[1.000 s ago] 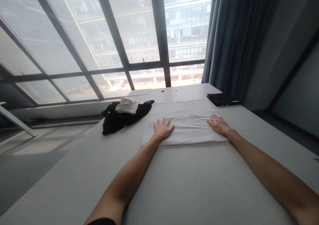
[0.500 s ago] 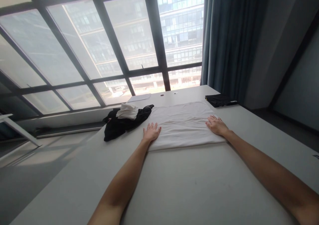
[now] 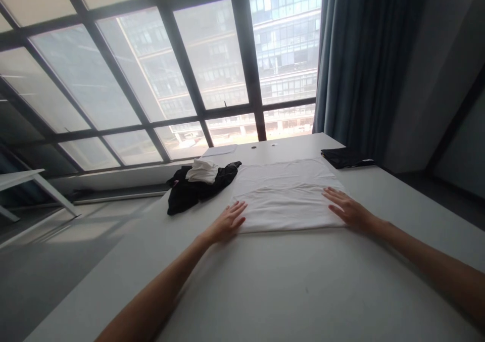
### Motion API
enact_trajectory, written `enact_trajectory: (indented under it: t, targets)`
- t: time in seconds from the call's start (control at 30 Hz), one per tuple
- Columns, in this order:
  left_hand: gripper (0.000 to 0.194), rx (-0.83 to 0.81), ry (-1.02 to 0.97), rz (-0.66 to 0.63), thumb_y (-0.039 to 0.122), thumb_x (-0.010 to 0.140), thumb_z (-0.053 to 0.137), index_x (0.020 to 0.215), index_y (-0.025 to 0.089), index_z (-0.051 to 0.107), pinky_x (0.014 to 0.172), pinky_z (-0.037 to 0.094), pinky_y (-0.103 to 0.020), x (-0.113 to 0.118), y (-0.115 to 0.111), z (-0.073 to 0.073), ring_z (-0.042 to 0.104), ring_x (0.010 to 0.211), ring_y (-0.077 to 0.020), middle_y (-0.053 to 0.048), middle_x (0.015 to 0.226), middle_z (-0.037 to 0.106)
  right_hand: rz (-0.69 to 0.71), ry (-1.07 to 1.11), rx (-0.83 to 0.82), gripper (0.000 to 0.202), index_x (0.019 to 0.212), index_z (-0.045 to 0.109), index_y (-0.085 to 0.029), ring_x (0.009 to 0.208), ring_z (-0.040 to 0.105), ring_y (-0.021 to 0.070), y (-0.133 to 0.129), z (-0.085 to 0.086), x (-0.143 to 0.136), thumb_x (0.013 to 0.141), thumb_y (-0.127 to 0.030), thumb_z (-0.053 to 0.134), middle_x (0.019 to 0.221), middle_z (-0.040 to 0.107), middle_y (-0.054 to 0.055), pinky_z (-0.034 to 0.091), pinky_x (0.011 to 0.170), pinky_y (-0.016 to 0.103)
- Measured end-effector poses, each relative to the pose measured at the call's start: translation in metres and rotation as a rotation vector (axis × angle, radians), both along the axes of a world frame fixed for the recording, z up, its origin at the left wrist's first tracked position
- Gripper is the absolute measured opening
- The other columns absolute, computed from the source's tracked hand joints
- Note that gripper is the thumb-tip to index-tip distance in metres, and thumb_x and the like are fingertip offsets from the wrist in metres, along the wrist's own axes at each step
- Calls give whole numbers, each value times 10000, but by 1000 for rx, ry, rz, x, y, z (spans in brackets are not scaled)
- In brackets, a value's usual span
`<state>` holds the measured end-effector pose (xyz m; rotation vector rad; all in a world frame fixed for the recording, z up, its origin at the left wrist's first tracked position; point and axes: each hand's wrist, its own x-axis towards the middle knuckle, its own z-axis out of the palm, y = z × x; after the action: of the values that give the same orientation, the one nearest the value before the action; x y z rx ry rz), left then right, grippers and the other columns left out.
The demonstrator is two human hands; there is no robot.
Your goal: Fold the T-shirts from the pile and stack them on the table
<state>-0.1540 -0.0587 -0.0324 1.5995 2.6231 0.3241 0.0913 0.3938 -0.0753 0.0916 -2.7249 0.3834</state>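
A white garment point(image 3: 284, 208), perhaps a shirt, lies folded flat on the white table point(image 3: 265, 286), its near edge straight and a few creases across its middle. At its left edge my left hand point(image 3: 227, 221) is open, the fingers stretched over the cloth. My right hand point(image 3: 348, 209) is open too, its fingers reaching onto the right edge of the garment. Neither hand grips anything. Left of the garment lies a crumpled black garment point(image 3: 182, 195) with a bunched white cloth point(image 3: 202, 171) on top.
A folded black garment point(image 3: 344, 157) lies at the table's far right edge. White paper point(image 3: 220, 150) sits at the far left end. Beyond are a window point(image 3: 212, 59) and a blue-grey curtain point(image 3: 356, 69). Another white table point(image 3: 22, 178) stands at left.
Both hands have slid toward the near corners of the white garment, with the forearms spread wider apart. The camera view has shifted slightly left.
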Motion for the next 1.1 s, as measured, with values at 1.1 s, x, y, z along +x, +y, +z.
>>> enact_trajectory:
  t: [1.1]
  targets:
    - [278, 70, 495, -331, 145, 1030, 476, 1255, 205, 628, 907, 567, -347, 18, -66, 17, 683, 1017, -210, -83, 1090, 711, 75, 158, 590, 325, 1150, 689, -195, 933, 666, 239, -2, 34, 87, 924, -75, 490, 1011, 730, 96, 467, 883, 372]
